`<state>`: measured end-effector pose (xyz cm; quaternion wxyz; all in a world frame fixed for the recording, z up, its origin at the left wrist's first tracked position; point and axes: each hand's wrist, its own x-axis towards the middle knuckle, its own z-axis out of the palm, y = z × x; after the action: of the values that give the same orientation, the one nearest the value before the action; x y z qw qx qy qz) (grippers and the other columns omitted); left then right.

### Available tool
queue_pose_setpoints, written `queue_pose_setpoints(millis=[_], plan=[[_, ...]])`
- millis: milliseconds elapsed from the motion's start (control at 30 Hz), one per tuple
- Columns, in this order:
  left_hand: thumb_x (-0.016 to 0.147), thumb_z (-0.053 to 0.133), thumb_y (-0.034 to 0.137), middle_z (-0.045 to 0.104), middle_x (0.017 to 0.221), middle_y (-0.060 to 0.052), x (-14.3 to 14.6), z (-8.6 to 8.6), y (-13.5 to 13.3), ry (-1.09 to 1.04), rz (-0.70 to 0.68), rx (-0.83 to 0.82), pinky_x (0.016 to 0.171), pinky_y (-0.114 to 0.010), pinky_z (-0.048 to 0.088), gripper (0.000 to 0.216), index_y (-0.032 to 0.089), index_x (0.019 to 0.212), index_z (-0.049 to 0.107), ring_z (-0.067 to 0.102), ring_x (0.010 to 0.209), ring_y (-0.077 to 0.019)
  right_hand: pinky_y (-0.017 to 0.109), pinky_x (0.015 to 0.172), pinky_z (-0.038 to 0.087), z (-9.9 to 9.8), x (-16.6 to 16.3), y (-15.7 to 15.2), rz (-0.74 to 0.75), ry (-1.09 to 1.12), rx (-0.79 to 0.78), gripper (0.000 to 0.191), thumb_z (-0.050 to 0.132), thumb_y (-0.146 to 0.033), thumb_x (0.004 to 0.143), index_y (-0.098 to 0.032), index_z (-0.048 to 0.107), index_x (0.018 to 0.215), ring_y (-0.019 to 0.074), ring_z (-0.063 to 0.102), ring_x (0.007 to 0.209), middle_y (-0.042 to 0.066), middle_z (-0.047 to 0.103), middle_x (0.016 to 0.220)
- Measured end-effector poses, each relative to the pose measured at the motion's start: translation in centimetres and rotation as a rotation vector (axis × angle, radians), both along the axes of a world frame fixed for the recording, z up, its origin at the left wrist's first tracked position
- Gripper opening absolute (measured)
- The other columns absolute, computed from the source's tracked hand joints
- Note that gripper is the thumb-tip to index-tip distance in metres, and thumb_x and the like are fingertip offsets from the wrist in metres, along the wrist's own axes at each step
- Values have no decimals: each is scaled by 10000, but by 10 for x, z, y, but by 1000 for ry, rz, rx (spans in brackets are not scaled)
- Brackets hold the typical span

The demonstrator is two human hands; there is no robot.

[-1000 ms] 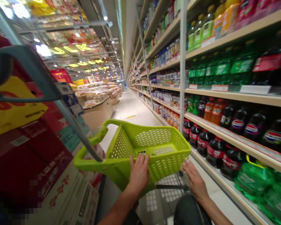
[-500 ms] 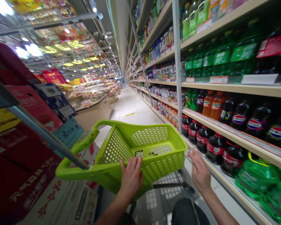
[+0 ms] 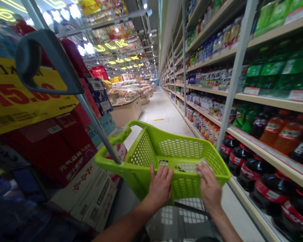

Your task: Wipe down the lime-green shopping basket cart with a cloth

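A lime-green perforated shopping basket (image 3: 181, 148) stands tilted in front of me, empty inside. A grey pull handle (image 3: 98, 131) rises from its left rim up to a loop at the upper left. My left hand (image 3: 160, 186) presses on the outside of the near wall, fingertips hooked at the rim. My right hand (image 3: 209, 188) rests on the near rim further right. It is slightly blurred, and its fingers press a small pale wad (image 3: 199, 165) that I cannot make out against the rim.
Shelves of dark cola bottles (image 3: 255, 178) and green and orange drink bottles line the right side, close to the basket. Stacked red cartons (image 3: 55, 148) with a yellow price sign (image 3: 20, 97) crowd the left. The aisle floor (image 3: 164, 114) runs ahead past a display island (image 3: 127, 107).
My right hand has moved from beside the basket's right corner onto the near rim. The view has swung, and the basket and grey handle now sit further right. My left hand keeps its place.
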<state>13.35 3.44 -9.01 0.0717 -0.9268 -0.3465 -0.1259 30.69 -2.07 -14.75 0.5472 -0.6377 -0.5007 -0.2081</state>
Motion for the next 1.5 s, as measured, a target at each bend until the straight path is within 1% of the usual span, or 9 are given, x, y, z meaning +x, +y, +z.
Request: queue_pose_setpoints(millis=[67, 200, 367, 433, 633, 833, 1133, 1300, 1500], plan=[[772, 440, 311, 468, 1260, -93, 2, 3, 2, 5, -28, -11, 1042, -552, -21, 523, 183, 1271, 350, 324, 1214, -241, 412, 945, 399, 12, -32, 28, 206, -100, -28, 346, 348, -119, 818, -213, 611, 1022, 203, 482, 1116, 68, 578, 1143], [776, 417, 255, 433, 1309, -68, -33, 29, 12, 36, -182, 23, 1067, -487, 13, 480, 190, 1250, 378, 313, 1237, -210, 443, 926, 399, 16, -41, 44, 298, -149, -81, 356, 366, -83, 781, -201, 610, 1013, 214, 487, 1095, 93, 577, 1127], [761, 439, 194, 488, 1212, -95, -115, 67, 33, -319, 156, 311, 1037, -504, 151, 385, 200, 1146, 420, 399, 1166, -230, 448, 957, 365, 9, 1, 22, 213, -124, -99, 340, 375, -88, 774, -214, 610, 985, 218, 443, 1146, 79, 535, 1186], [748, 473, 213, 488, 1182, -96, -130, 70, 43, -343, 76, 320, 1007, -480, 237, 378, 198, 1120, 403, 423, 1133, -227, 440, 966, 357, 9, -2, 22, 165, -90, -83, 348, 373, -91, 778, -208, 597, 1015, 215, 432, 1162, 82, 519, 1208], [738, 515, 292, 484, 1054, -75, -134, 69, 61, -691, 126, 355, 887, -421, 378, 310, 208, 1009, 391, 436, 1043, -223, 411, 959, 365, 9, -24, 37, 196, -81, -70, 365, 381, -76, 750, -199, 594, 1020, 198, 453, 1146, 84, 527, 1198], [691, 594, 411, 521, 1051, -44, -162, 81, 95, -593, 262, 265, 928, -494, 302, 337, 255, 961, 468, 427, 1040, -254, 432, 951, 364, 15, -18, 61, 153, -66, -96, 416, 369, -52, 687, -186, 599, 1007, 198, 479, 1114, 80, 543, 1174], [759, 506, 456, 585, 799, -23, -163, 79, 121, -446, 286, 167, 962, -559, 183, 210, 257, 761, 571, 453, 976, -267, 443, 984, 346, 52, -150, 129, 356, -154, -32, 418, 269, -104, 813, -227, 469, 1158, 169, 406, 1189, 52, 487, 1221], [788, 463, 442, 566, 792, -11, -152, 78, 117, -438, 263, 162, 1002, -546, 118, 231, 245, 800, 583, 438, 971, -241, 447, 1016, 302, 84, -177, 158, 445, -223, -95, 484, 340, -217, 840, -217, 258, 1317, 210, 328, 1239, 73, 407, 1289], [803, 459, 359, 569, 808, -11, -139, 76, 106, -356, 154, 270, 1003, -492, 177, 200, 210, 848, 583, 465, 968, -233, 439, 1007, 317, 109, -160, 161, 584, -233, -258, 312, 395, -271, 829, -212, 514, 1111, 228, 394, 1184, 47, 497, 1199]])
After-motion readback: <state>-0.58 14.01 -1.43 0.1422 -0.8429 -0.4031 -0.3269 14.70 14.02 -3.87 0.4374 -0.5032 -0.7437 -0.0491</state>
